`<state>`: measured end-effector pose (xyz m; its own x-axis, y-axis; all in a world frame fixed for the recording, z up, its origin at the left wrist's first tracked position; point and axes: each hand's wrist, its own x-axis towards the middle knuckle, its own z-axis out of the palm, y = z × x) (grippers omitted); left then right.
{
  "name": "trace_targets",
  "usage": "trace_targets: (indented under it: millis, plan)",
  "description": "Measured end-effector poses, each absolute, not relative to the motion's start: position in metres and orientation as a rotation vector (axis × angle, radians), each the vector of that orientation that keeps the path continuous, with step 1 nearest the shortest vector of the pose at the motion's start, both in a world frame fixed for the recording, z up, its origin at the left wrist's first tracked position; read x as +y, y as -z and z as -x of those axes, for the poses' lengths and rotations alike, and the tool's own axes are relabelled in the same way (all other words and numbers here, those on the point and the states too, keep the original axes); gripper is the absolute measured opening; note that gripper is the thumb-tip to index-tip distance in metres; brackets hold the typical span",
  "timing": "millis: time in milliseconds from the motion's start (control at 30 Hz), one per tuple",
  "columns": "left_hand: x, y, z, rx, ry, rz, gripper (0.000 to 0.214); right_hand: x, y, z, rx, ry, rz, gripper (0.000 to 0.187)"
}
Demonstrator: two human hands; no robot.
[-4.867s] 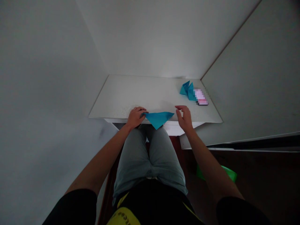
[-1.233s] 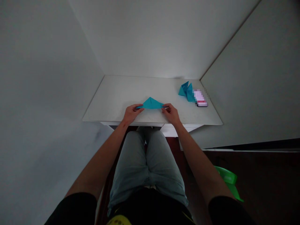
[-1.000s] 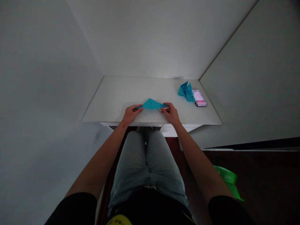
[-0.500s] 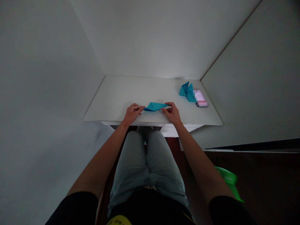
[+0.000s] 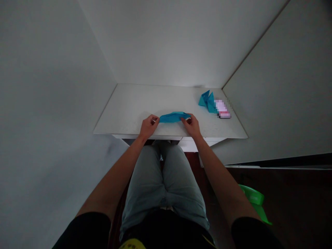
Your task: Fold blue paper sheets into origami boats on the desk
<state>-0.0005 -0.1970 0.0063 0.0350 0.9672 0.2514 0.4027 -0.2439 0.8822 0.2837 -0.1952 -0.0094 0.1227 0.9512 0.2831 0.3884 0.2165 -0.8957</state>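
Note:
A folded blue paper (image 5: 172,117) lies low over the front of the white desk (image 5: 135,103), stretched between my two hands. My left hand (image 5: 148,126) pinches its left tip with closed fingers. My right hand (image 5: 191,125) pinches the right tip the same way. The paper now looks like a narrow, flattened band rather than a raised triangle.
A second folded blue paper shape (image 5: 206,101) sits at the desk's back right, beside a blurred pink phone-like object (image 5: 222,108). White walls close in the desk on three sides. A green stool (image 5: 252,200) stands on the dark floor to my right.
The paper went from a downward triangle at the desk edge to an upright triangle held at both tips, and has just been tipped flat into a narrow band.

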Motion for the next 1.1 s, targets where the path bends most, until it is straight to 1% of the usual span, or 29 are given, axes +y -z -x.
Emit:
trace_targets:
  millis: [100,133,233,300,367,433,533,567,700,733,767,900,967,1033,1100]
  plan:
    - [-0.2,-0.008,-0.001,1.39,-1.113,-1.798,0.019,-0.196,0.007,-0.282,-1.531,-0.605,1.355,0.044]
    - [-0.201,-0.009,-0.002,1.376,-1.078,-1.831,0.022,-0.196,0.007,-0.281,-1.544,-0.594,1.352,0.045]
    - [-0.204,-0.011,-0.005,1.331,-0.971,-1.945,0.049,-0.195,0.008,-0.278,-1.556,-0.598,1.396,0.052]
    - [-0.206,-0.012,-0.006,1.303,-0.908,-2.01,0.06,-0.194,0.011,-0.275,-1.555,-0.598,1.531,0.054]
    - [-0.206,-0.013,-0.006,1.277,-0.864,-2.053,0.063,-0.191,0.014,-0.268,-1.545,-0.571,1.693,0.051]
    - [-0.206,-0.013,-0.005,1.266,-0.837,-2.072,0.064,-0.187,0.018,-0.258,-1.526,-0.529,1.776,0.045]
    - [-0.206,-0.013,-0.004,1.272,-0.805,-2.068,0.066,-0.182,0.019,-0.241,-1.509,-0.514,1.762,0.033]
    - [-0.206,-0.013,-0.004,1.28,-0.803,-2.061,0.067,-0.181,0.019,-0.237,-1.515,-0.53,1.739,0.033]
    - [-0.207,-0.015,-0.007,1.327,-0.84,-2.018,0.062,-0.181,0.014,-0.226,-1.562,-0.615,1.597,0.054]
    - [-0.207,-0.016,-0.008,1.342,-0.851,-2.01,0.061,-0.182,0.013,-0.226,-1.57,-0.627,1.583,0.056]
    - [-0.207,-0.016,-0.009,1.357,-0.862,-2.008,0.06,-0.182,0.012,-0.226,-1.578,-0.636,1.587,0.055]
    - [-0.207,-0.017,-0.011,1.401,-0.905,-1.992,0.052,-0.184,0.009,-0.225,-1.667,-0.657,1.622,0.042]
    - [-0.207,-0.017,-0.011,1.42,-0.93,-1.943,0.053,-0.184,0.009,-0.224,-1.7,-0.648,1.572,0.046]
    - [-0.206,-0.017,-0.01,1.43,-0.972,-1.891,0.059,-0.185,0.008,-0.223,-1.704,-0.641,1.502,0.055]
    - [-0.205,-0.017,-0.008,1.418,-1.04,-1.852,0.061,-0.186,0.007,-0.223,-1.707,-0.655,1.441,0.06]
